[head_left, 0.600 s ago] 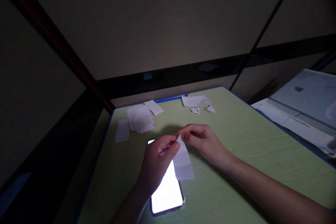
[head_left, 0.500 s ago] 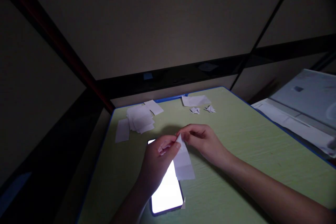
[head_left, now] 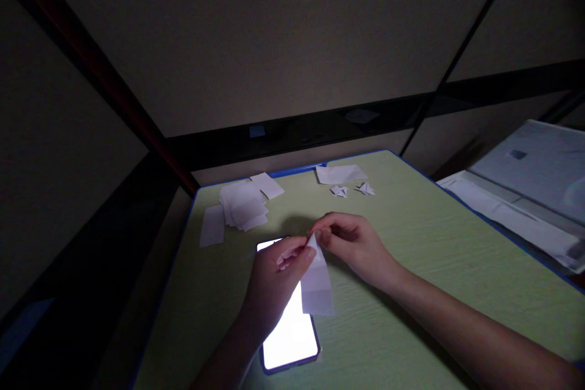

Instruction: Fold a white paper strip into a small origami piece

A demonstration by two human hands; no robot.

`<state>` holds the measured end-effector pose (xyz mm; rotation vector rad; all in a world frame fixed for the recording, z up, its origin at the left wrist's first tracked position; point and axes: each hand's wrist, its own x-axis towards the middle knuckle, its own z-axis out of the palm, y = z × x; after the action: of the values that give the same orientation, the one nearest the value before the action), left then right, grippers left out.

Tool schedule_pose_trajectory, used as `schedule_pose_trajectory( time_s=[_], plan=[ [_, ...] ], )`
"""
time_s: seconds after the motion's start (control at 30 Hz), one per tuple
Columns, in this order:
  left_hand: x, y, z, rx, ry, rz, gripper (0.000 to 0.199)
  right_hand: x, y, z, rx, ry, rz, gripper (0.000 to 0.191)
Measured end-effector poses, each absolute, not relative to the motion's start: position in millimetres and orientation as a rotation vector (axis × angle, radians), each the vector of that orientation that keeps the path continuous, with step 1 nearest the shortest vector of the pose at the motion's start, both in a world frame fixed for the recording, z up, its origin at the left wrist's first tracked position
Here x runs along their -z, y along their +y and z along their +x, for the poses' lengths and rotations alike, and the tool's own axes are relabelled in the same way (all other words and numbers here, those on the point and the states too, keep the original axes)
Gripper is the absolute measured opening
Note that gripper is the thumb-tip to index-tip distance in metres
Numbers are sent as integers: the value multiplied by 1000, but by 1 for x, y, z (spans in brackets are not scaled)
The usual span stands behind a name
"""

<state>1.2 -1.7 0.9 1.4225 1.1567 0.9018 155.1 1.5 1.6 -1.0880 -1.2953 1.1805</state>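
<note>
Left hand (head_left: 274, 277) and right hand (head_left: 359, 251) are brought together, both pinched on the paper strip's (head_left: 317, 294) tip — exact finger contact is partly hidden. Phone (head_left: 290, 344) is half covered by the left hand; forearms are cut off by the frame. Beyond, paper stack (head_left: 243, 204) and two folded pieces (head_left: 339, 191) are seen. Strip is held over the counter (head_left: 461, 244) — tip pointed away, long axis near-to-far.

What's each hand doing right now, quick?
Left hand: closed, pinching the folded paper strip.
Right hand: closed, pinching the same strip near its pointed tip.
</note>
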Motion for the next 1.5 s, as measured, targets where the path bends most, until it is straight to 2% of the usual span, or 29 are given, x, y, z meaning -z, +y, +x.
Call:
schedule_pose_trajectory(
  time_s=[0.8, 1.5],
  plan=[
    [2, -3, -2, -824, 1119, 1482, 19, 0, 4, 160, -1179, -1349, -1068, 4],
    [-5, -1, -5, -733, 1021, 1455, 25, -1, 8, 170, -1284, -1419, -933, 5]
  ],
)
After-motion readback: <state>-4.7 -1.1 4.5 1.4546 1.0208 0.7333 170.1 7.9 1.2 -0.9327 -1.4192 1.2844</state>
